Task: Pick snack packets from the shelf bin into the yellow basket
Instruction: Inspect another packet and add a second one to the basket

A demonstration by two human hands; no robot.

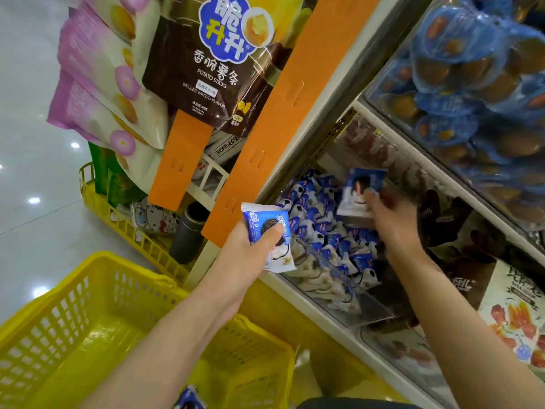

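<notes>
Gripping a blue snack packet [269, 237], your left hand [250, 252] hangs above the yellow basket [73, 320]; your right hand [389, 215] pinches another packet [361, 190] over the shelf bin [333, 252] beneath it.

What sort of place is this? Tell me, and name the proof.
Most likely a shop's snack aisle: hanging chip bags, packets heaped in a shelf bin, and a yellow basket alongside.

A: Bright, even light; white glare spots dot the glossy pale floor [29, 172] at nine o'clock.
B: Agreed. The right hand [395, 222] and its blue-and-white packet [361, 190] smear with motion blur, and wide-angle bending tilts the orange shelf strip [277, 119].
</notes>
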